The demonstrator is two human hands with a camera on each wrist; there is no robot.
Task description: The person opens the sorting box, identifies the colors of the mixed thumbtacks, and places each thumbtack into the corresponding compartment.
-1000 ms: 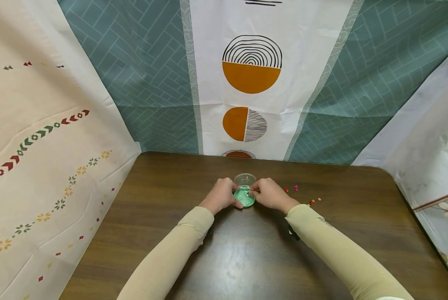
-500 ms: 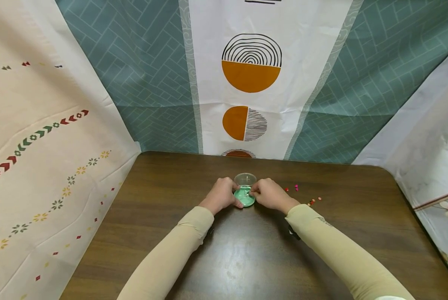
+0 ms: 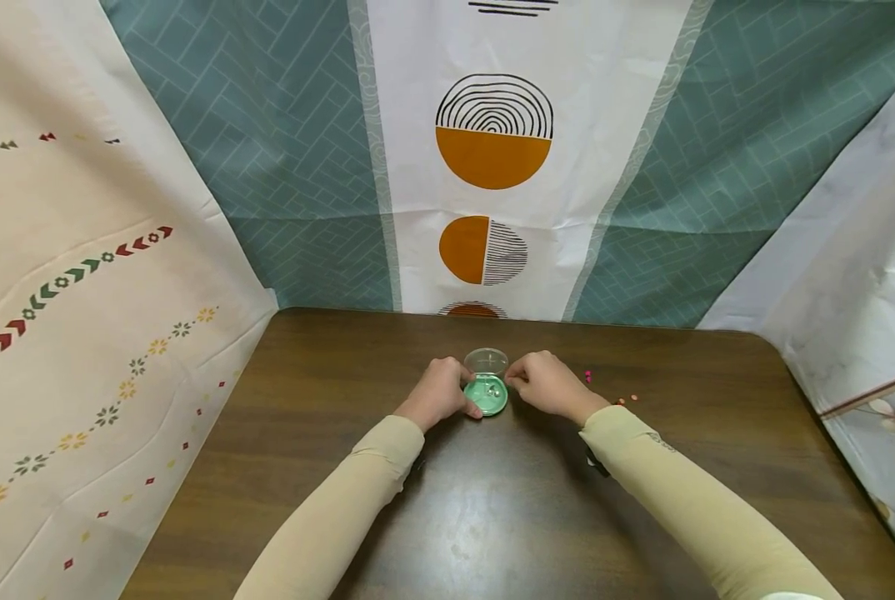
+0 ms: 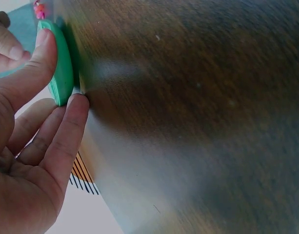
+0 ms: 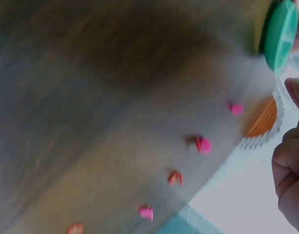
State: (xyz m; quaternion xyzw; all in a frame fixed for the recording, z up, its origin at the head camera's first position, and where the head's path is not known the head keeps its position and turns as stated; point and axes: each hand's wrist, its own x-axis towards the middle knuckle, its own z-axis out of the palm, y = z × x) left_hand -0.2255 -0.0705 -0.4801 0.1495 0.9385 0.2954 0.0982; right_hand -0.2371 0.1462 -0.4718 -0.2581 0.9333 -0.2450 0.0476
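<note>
A round green case (image 3: 483,400) with a clear lid (image 3: 487,360) raised at its back lies on the table. Small shiny bits (image 3: 493,390) show inside it. My left hand (image 3: 442,390) grips the case from the left, with the thumb (image 4: 46,51) on its near edge and the fingers around the far side. At the right rim my right hand (image 3: 548,385) has its fingers bent, tips pointing toward the case. In the right wrist view its fingers (image 5: 291,151) are curled; I cannot tell whether something is pinched between the tips.
Several tiny pink and red pieces, shaped like small claw clips, are scattered right of the case, among them a pink one (image 5: 204,145) and a red one (image 5: 175,178). The brown wooden table (image 3: 327,367) meets a patterned cloth backdrop (image 3: 327,250).
My right hand has drawn slightly right, its fingertips leaving the inside of the case. Shiny bits there show more clearly. The left hand keeps its grip.
</note>
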